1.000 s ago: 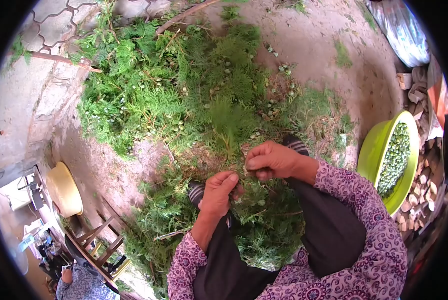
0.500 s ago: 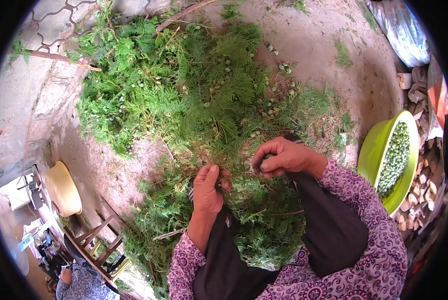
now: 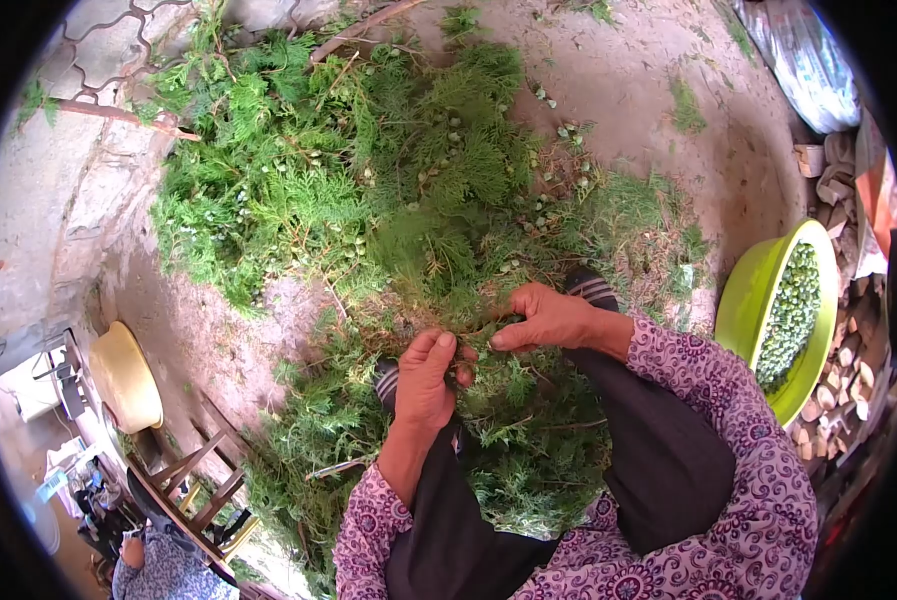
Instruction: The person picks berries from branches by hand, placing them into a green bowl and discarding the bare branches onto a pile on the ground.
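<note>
Working two hands close together over green branches

The left hand is curling nearly shut, with its thumb and finger almost touching. A blurry green bit is showing by its tips, but I cannot tell if they are holding it. The right hand is bending halfway, with its thumb pointing at the left hand. I cannot tell if it is pinching anything.

The green branches are lying in front of the hands, and more greens are sitting under them. Small bits could be slipping from loose fingers and getting lost down there. Stiff twigs could be poking bare skin, and a striped shoe could be squashing bits beside it.

On the far left, a yellow tub is standing near a second person. In the middle, bare ground is showing past the messy leaves. On the right, a lime green bowl is holding many small green bits. Past it, cut wood is lying in a heap, and a shiny bag is resting higher up.
</note>
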The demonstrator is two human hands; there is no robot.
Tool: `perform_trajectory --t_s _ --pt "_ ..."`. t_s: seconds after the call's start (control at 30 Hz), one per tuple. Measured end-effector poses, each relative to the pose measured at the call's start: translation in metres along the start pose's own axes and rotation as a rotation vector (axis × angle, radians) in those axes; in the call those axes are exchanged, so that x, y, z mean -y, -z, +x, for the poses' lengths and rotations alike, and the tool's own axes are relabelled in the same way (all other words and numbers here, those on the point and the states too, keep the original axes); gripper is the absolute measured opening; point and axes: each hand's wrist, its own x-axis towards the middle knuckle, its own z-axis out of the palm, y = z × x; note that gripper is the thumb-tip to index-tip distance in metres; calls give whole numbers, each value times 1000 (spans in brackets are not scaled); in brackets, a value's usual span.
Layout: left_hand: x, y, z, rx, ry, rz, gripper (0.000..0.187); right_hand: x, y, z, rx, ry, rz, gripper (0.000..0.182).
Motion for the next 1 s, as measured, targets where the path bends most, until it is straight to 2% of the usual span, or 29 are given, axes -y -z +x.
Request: perform_trajectory --t_s 0.1,0.17,0.2,0.3,0.4,0.5,0.57,0.6,0.67,0.8,0.87,1.0 --pt "0 0 -1 37 5 39 9 10 -5 -5 11 6 -167 36" --pt "1 0 -2 65 -12 44 9 13 -9 -6 43 154 -292 34" --pt "0 0 -2 66 -12 46 9 14 -11 -6 41 156 -291 34" --pt "0 0 -2 117 0 86 9 13 -13 -7 38 103 -256 36" --pt "2 0 -2 85 -6 88 10 12 -13 -7 15 137 -204 29" --pt "0 -2 -3 77 29 54 10 18 -11 -8 -48 23 -310 25" --pt "0 -1 -3 67 16 100 10 14 -6 -5 -57 315 -694 26" --pt "-1 -2 -4 67 16 100 10 16 -6 -7 -57 315 -694 26" --pt "-3 -3 -7 35 -9 152 8 21 -5 -10 -115 258 -923 27" --pt "-18 5 -8 -71 -65 77 8 14 17 -18 -126 291 -1042 21" --pt "-22 4 -7 -79 -68 7 9 14 22 -26 -30 -100 -126 19" --pt "-18 5 -5 -62 -47 -94 9 12 15 -19 22 8 42 28"
